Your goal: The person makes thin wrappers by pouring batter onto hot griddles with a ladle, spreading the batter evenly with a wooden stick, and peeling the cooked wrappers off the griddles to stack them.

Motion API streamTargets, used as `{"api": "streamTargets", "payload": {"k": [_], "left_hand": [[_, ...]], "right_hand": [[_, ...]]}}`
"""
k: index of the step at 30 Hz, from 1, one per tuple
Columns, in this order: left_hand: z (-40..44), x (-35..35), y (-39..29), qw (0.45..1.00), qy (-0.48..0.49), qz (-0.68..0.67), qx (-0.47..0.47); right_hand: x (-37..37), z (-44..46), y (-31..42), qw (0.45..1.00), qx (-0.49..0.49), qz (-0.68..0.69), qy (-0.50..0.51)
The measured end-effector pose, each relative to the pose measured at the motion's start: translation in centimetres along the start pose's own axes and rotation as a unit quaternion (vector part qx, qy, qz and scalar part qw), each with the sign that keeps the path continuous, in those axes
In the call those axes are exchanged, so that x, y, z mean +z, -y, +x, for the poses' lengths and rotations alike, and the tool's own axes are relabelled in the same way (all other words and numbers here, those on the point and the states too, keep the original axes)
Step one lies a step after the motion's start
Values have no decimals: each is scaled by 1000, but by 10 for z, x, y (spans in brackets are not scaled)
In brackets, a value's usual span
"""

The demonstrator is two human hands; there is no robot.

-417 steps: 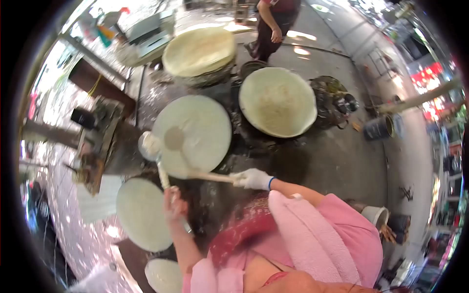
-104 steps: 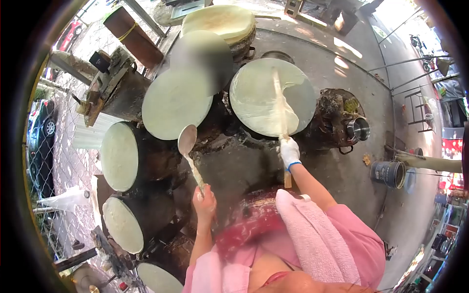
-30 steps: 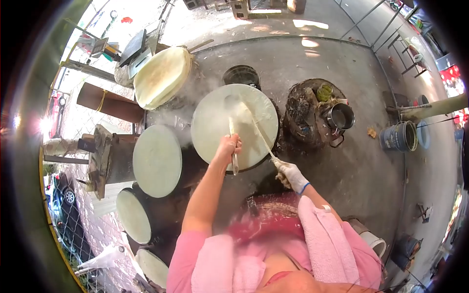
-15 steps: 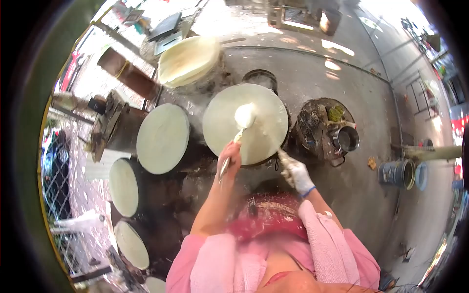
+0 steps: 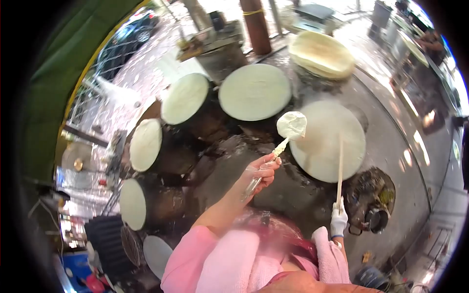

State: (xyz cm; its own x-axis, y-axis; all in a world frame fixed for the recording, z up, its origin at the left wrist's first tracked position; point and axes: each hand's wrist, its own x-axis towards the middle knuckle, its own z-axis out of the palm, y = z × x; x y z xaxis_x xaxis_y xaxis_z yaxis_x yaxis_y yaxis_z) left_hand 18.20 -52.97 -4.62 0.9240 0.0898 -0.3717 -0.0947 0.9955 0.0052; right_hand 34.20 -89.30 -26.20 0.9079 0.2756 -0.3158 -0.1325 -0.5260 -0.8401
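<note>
My left hand (image 5: 260, 175), bare, is closed round the handle of a ladle (image 5: 291, 125) whose bowl carries white batter, held up at the left edge of a steaming round griddle (image 5: 328, 141). My right hand (image 5: 338, 218), in a white glove with a blue cuff, grips a long wooden stick (image 5: 340, 171) that reaches over the same griddle. Left of it lies another griddle (image 5: 254, 92) covered by a pale flat sheet, and a further pale round (image 5: 184, 98) sits beyond that.
A stack of flatbreads (image 5: 322, 54) stands at the back. More pale rounds (image 5: 146, 145) curve down the left side. A metal pot (image 5: 376, 220) rests on a sooty stove at the right. A rusty pipe (image 5: 255, 27) rises behind. Someone stands far off at upper right.
The view has swung left, bringing more rounds into sight. The batter-filled ladle has moved from over the middle of the steaming griddle to its left edge. The stick now reaches over the griddle's right part.
</note>
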Motion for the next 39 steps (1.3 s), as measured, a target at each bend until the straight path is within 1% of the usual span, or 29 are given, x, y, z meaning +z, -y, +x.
{"api": "streamTargets", "payload": {"k": [1,2,4,5,6,7,8,9,11,12,14,15,16,18,19,20,22,23,24,25,28,29,31,32,33,34,36,37,39], "left_hand": [[-14,-10,-16,999,25,-20,-9],[-32,-11,-33,999,-3,23,23],[-77,-9,-67,990,-63,101,78],[-102,-9,-85,982,-60,153,96],[-130,-11,-98,964,-83,200,152],[-159,-21,-115,971,-42,148,184],[-191,-40,-138,981,113,-84,135],[-221,-55,-162,956,241,-101,131],[-268,-82,-207,943,242,36,225],[-292,-98,-227,934,220,97,266],[-344,-110,-272,939,104,62,323],[-366,-108,-294,948,110,-18,298],[-383,-107,-312,927,9,-30,373],[-412,-115,-342,885,-119,52,447],[-423,-109,-350,854,-198,184,444],[-425,-101,-340,780,-300,255,487],[-444,-113,-346,729,-394,299,473],[-458,-117,-351,755,-368,286,462],[-476,-124,-357,778,-342,272,451],[-488,-136,-364,814,-277,245,449],[-497,-163,-356,858,-208,66,465],[-497,-175,-350,863,-162,-31,478],[-494,-182,-339,866,-106,-102,477],[-494,-186,-332,867,-78,-134,474],[-494,-193,-326,862,-23,-177,474],[-495,-193,-324,856,4,-189,482],[-498,-187,-323,843,62,-213,490],[-501,-183,-324,836,68,-211,502],[-514,-175,-331,821,27,-213,530]], "right_hand": [[7,-12,18,998,3,0,67],[21,-16,8,989,-61,-65,118],[57,-23,15,965,-69,-135,214],[78,-27,23,969,-92,-96,208],[102,-33,39,977,-69,-32,197],[127,-36,56,981,-45,31,185],[156,-39,72,980,-43,52,189],[185,-42,89,978,-41,73,193],[247,-51,121,971,-52,84,217],[274,-61,136,966,-63,67,240],[338,-83,165,961,-70,47,264],[371,-94,180,958,-74,38,275],[398,-106,199,954,-91,3,287],[441,-125,238,921,-240,-104,289],[460,-129,253,906,-254,-96,323],[478,-131,273,905,-204,-70,366],[512,-145,325,888,-91,-25,449],[537,-152,347,876,-16,46,479],[564,-162,367,854,0,81,513],[592,-168,386,830,14,116,546],[687,-164,423,768,-8,15,640],[718,-166,432,774,-5,7,634],[779,-169,451,785,2,-9,620],[798,-175,469,798,3,-51,601],[823,-177,467,811,-7,-31,584],[845,-180,469,824,-19,-11,566],[878,-185,475,834,-51,-66,545],[897,-183,468,838,-83,-78,534],[927,-185,456,858,-144,-53,491]]}}
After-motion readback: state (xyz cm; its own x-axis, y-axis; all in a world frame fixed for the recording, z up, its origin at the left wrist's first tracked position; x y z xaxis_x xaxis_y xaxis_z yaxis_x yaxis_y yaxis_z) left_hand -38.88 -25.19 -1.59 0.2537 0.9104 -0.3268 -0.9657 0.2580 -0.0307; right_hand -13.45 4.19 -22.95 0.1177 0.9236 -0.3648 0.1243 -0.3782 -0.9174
